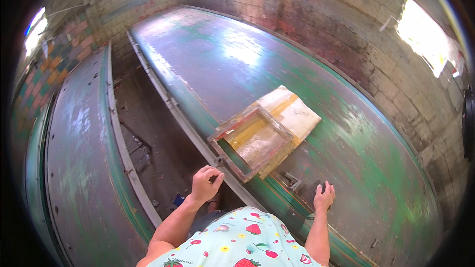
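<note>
My left hand (204, 184) hangs beside the long table's near metal rail, fingers curled toward the thumb, with nothing visible in it. My right hand (324, 198) is low over the green-and-grey tabletop, fingers bent around a small dark patch that I cannot make out. Ahead, between the two hands, a worn wooden frame (234, 172) with a stained, see-through middle lies on the table. Its far side overlaps a whitish board (292, 110) with a yellow-brown stripe. Small grey metal pieces (294, 182) lie left of my right hand.
The long table (198, 54) stretches away to a block wall (316, 24). Across a dark aisle (143, 104) on the left stands another long table (81, 133). A metal rail (173, 106) with a small fitting (219, 160) edges the nearer table.
</note>
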A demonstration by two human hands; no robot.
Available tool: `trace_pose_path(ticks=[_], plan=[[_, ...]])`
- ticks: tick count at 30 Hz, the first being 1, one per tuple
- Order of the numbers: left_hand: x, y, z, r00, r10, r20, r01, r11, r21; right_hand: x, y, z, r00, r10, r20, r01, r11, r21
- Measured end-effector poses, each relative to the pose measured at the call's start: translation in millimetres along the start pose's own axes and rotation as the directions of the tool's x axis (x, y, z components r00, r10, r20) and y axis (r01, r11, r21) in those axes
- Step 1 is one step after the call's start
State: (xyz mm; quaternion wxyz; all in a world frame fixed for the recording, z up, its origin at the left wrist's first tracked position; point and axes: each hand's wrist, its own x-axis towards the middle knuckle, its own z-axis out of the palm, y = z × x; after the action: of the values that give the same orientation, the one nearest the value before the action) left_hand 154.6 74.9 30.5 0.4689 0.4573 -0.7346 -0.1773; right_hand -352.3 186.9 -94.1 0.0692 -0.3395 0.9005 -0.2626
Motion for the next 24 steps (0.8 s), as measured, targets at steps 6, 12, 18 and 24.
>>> trace_pose_path(ticks=[6,12,18,24], plan=[[-17.0,-8.2,-18.9,0.997,-0.074,-0.033,0.074,0.997,0.003,-22.5,-83.7,28.0,0.966,-0.242,0.094,0.245,0.969,-0.025],[-21.5,-17.8,-37.2,0.992,-0.106,-0.076,0.109,0.993,0.043,-55.8,-114.5,50.8,0.859,-0.511,0.002,0.511,0.859,-0.042],[-14.1,-19.8,-45.3,0.988,-0.118,-0.099,0.121,0.992,0.025,-49.5,-106.4,56.8,0.821,-0.569,-0.047,0.567,0.822,-0.052],[-7.7,-21.7,-39.1,0.990,-0.097,-0.098,0.098,0.995,0.010,-49.7,-98.8,58.8,0.803,-0.595,-0.041,0.593,0.803,-0.049]])
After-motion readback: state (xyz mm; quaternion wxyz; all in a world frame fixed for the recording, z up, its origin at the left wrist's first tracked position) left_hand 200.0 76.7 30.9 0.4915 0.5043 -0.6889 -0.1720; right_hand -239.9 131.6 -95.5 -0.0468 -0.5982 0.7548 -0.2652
